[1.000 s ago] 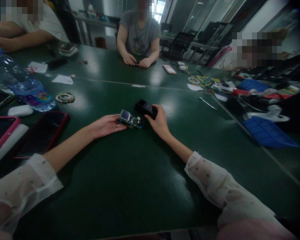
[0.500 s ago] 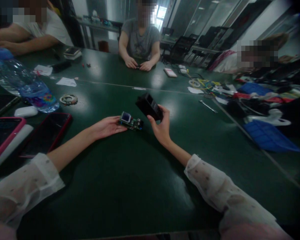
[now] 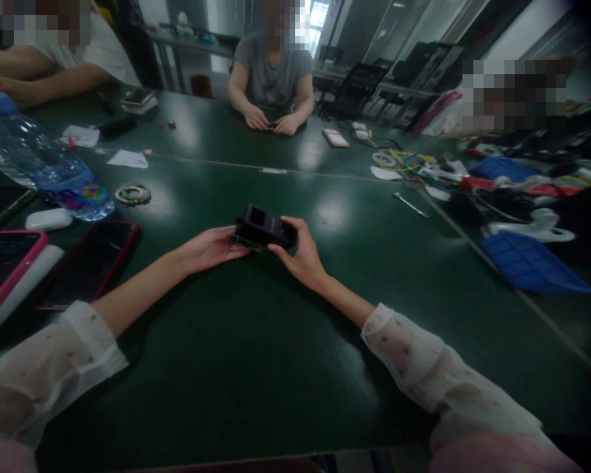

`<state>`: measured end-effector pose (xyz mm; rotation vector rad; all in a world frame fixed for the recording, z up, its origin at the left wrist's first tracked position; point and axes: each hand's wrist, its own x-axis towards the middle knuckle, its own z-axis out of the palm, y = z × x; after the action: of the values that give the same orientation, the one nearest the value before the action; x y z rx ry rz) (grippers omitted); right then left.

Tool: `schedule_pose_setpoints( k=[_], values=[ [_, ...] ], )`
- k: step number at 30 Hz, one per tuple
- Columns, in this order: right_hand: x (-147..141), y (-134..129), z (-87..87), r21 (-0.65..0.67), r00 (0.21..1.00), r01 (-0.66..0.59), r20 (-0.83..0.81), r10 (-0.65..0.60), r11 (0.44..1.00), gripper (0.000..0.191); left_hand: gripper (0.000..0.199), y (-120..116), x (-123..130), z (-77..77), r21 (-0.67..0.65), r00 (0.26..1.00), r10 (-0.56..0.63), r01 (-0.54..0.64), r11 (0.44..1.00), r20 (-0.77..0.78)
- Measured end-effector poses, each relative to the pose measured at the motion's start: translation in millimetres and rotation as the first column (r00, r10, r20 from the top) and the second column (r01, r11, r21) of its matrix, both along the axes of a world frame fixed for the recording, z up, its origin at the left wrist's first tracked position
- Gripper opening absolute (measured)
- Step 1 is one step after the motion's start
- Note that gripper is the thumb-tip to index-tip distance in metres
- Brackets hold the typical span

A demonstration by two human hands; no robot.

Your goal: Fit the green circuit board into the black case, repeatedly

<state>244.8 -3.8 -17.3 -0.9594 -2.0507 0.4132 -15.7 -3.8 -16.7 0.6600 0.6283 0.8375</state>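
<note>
Over the middle of the dark green table, my left hand holds the green circuit board by its left end. Only the board's lower edge shows. A black plastic housing with a rectangular window lies over the board and hides its top. My right hand is closed round the right end of the housing, thumb at the near side and fingers at the far side. Whether housing and board are fully pressed together cannot be made out.
Phones, a white case, water bottles and a bracelet lie left. Right are a wrench, cables and a blue tray. A person sits opposite; others sit left and right.
My right hand has brought the black housing down and left onto the circuit board, covering its small screen. My left hand has stayed nearly still with the board.
</note>
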Motion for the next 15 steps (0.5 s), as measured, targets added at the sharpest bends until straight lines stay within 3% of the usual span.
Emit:
schedule_pose_setpoints(
  k=[8, 15],
  values=[
    [-1.4, -0.9, -2.3, 0.025, 0.999, -0.023, 0.042, 0.022, 0.999, 0.060, 0.025, -1.9, 2.8, 3.3, -0.048, 0.999, 0.049, -0.049, 0.998, 0.007],
    [-2.8, 0.6, -3.0, 0.015, 0.981, -0.140, 0.138, 0.137, 0.990, 0.058, 0.034, -1.7, 1.6, 5.8, -0.129, 0.997, 0.068, -0.062, 0.990, 0.042]
  ],
)
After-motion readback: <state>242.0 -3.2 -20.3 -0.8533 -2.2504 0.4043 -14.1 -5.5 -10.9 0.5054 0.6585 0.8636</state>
